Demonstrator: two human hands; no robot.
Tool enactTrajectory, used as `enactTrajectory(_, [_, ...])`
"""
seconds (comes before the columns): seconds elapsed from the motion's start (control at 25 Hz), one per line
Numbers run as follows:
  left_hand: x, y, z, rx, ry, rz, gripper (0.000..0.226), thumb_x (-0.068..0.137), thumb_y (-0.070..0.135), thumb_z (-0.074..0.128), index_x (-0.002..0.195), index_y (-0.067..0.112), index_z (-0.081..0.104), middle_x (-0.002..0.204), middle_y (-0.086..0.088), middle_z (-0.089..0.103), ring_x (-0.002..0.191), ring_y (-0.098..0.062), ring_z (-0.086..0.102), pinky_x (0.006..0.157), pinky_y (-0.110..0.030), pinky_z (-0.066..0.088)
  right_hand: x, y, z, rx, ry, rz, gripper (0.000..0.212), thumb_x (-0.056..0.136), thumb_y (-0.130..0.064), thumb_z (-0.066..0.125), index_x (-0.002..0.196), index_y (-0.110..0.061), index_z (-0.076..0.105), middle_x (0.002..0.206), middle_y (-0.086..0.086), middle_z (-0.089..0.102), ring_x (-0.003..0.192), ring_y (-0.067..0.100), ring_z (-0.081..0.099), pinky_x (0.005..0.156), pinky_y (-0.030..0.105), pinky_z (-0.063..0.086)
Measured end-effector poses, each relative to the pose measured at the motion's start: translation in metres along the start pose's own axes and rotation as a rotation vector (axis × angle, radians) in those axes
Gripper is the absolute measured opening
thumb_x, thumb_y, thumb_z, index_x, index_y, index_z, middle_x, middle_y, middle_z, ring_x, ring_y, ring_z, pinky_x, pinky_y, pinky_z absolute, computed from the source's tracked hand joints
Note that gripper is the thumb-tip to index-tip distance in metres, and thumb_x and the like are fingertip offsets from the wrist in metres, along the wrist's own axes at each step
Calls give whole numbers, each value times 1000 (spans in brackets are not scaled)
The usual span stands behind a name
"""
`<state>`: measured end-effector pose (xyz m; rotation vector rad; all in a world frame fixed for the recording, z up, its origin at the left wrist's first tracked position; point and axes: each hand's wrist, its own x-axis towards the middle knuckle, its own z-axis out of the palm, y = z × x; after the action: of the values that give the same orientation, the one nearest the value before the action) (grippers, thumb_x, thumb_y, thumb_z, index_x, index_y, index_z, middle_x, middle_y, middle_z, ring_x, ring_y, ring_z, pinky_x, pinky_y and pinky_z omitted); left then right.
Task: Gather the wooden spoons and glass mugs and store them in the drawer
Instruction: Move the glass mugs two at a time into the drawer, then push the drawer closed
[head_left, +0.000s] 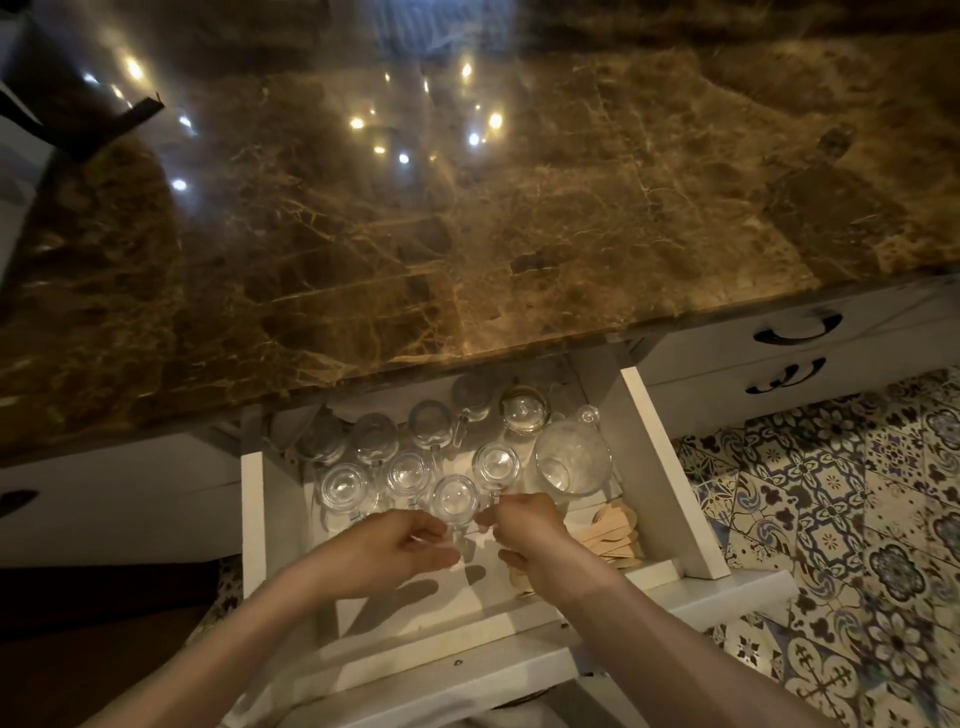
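A white drawer (670, 462) stands pulled open below the marble counter. Several glass mugs (405, 470) sit upright in rows inside it, with a larger glass jug (571, 462) at the right. Pale wooden spoons (613, 530) lie in the drawer's front right corner. My left hand (395, 545) pinches the handle of the frontmost glass mug (454, 496). My right hand (524, 530) grips the handle of the mug (496, 462) just behind and to the right, partly covering the spoons.
The brown marble countertop (467, 218) fills the upper view, with a dark object (78, 104) at its far left. Shut white drawers with black handles (797, 327) lie to the right. Patterned floor tiles (857, 519) show at the lower right.
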<state>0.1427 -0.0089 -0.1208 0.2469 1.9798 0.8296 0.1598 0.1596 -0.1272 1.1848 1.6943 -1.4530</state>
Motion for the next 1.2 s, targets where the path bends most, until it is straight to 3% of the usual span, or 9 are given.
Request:
enactTrajectory(0.08, [-17, 18, -20, 202, 106, 100, 40, 84, 55, 53, 118, 34, 54, 113, 19, 58, 101, 3, 56, 88, -22, 48, -11, -1, -1, 84, -39, 4, 8, 82, -7, 62, 91, -9, 63, 89, 3, 59, 85, 16, 54, 74, 29, 50])
enactTrajectory(0.2, [-43, 46, -52, 121, 330, 254, 32, 76, 60, 43, 105, 47, 49, 103, 23, 56, 96, 4, 57, 77, -19, 51, -25, 2, -3, 201, -52, -20, 10, 83, -8, 63, 78, -15, 57, 103, 7, 59, 101, 21, 55, 79, 32, 55])
enactTrajectory(0.28, [-47, 56, -76, 71, 612, 384, 30, 77, 58, 43, 101, 44, 53, 97, 22, 58, 90, 8, 57, 68, -12, 47, -37, 3, -5, 310, -77, -32, 7, 83, -8, 63, 82, -14, 59, 102, 6, 59, 105, 22, 57, 82, 34, 56])
enactTrajectory(0.36, [-38, 57, -98, 124, 903, 471, 25, 87, 44, 50, 105, 32, 60, 100, 12, 63, 91, 3, 58, 74, -15, 45, -52, 3, -7, 417, -156, -50, 9, 84, -7, 63, 93, -9, 63, 100, 6, 63, 101, 22, 62, 82, 34, 57])
enactTrajectory(0.44, [-20, 54, -116, 280, 1073, 380, 31, 91, 37, 51, 116, 20, 59, 119, -1, 60, 110, -13, 54, 91, -30, 45, -69, 4, -5, 504, -255, -99, 18, 84, -5, 63, 102, -8, 63, 100, 9, 67, 94, 23, 66, 81, 33, 57])
enactTrajectory(0.52, [-3, 51, -125, 387, 1104, 225, 47, 93, 42, 47, 131, 15, 50, 138, -6, 47, 129, -22, 40, 107, -41, 34, -85, 5, -3, 561, -334, -162, 21, 84, -8, 64, 105, -9, 63, 100, 10, 70, 86, 21, 68, 77, 31, 58])
enactTrajectory(0.6, [7, 49, -125, 447, 1131, 191, 55, 93, 48, 42, 137, 14, 44, 145, -7, 41, 135, -23, 33, 113, -42, 26, -99, 3, -3, 616, -387, -205, 20, 85, -13, 64, 105, -9, 64, 94, 7, 72, 79, 19, 68, 74, 30, 56])
enactTrajectory(0.88, [12, 49, -124, 464, 1201, 185, 52, 92, 48, 46, 134, 19, 48, 141, -4, 47, 131, -22, 40, 110, -42, 30, -132, 9, -11, 763, -479, -306, 15, 81, -28, 64, 85, -14, 66, 78, 4, 67, 65, 16, 63, 63, 26, 53])
enactTrajectory(1.2, [9, 44, -124, 402, 1173, 188, 50, 90, 51, 44, 132, 26, 48, 142, 1, 47, 130, -21, 42, 105, -41, 35, -155, 75, -18, 967, -519, -292, 19, 78, -33, 63, 71, -18, 72, 70, 3, 64, 59, 14, 60, 56, 24, 52])
